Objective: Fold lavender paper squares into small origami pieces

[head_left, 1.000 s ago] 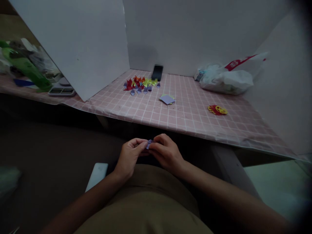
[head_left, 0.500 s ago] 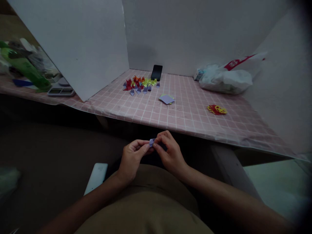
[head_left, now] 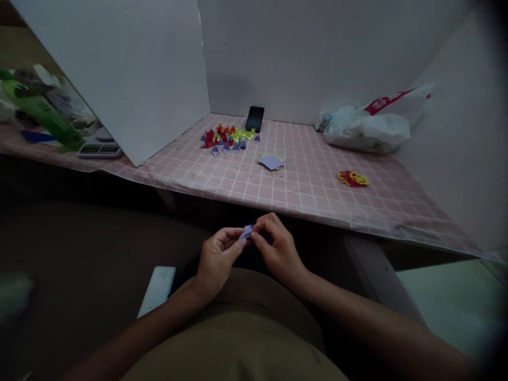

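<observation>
Between my hands, over my lap and in front of the table edge, is a small folded piece of purple origami paper [head_left: 246, 232]. My left hand [head_left: 216, 257] pinches its left side between thumb and fingers. The fingertips of my right hand [head_left: 278, 248] close on its right end and partly hide it. On the table, a small stack of square paper sheets [head_left: 271, 162] lies with a purple sheet on top. Farther back stands a cluster of small folded paper figures [head_left: 226, 138] in red, orange, yellow and purple.
A black phone [head_left: 254, 119] leans near the back wall. At the right are a white plastic bag [head_left: 367, 129] and a red and yellow bundle [head_left: 353, 179]. Left of the white panel [head_left: 130, 79] are a green bottle [head_left: 43, 114] and a small scale [head_left: 100, 150]. A white device [head_left: 157, 291] lies beside my lap.
The purple paper has turned slightly in my fingers and shows more of its pointed left part. My left thumb has shifted a little down. The table items have not moved.
</observation>
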